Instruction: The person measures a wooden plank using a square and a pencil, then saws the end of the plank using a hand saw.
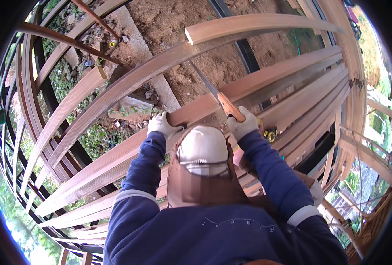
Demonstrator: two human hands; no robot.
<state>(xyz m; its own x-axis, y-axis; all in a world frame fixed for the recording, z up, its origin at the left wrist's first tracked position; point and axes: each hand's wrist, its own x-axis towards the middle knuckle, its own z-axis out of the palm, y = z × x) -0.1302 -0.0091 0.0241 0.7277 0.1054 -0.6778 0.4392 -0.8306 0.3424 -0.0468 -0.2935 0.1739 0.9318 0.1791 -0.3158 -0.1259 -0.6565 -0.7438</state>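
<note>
My right hand (242,121), in a pale work glove, is closed round the wooden handle (231,107) of a handsaw. Its narrow metal blade (204,81) points away and to the left, passing over a long reddish-brown wooden plank (240,90). On the same plank, left of the saw, my gloved left hand (162,125) grips the edge with curled fingers. Between my hands is what looks like my white shoe (202,143), toe pointing away, below a brown trouser leg (200,187). Where the blade meets the wood is hard to make out.
A pale-ended beam (258,26) and other long planks (302,117) run across. Dark metal bars (247,57) lie beneath, above brown soil (174,26) and rubble. Near my right wrist is a small yellow-and-black object (270,134). Rusty pipes (67,39) stand at far left.
</note>
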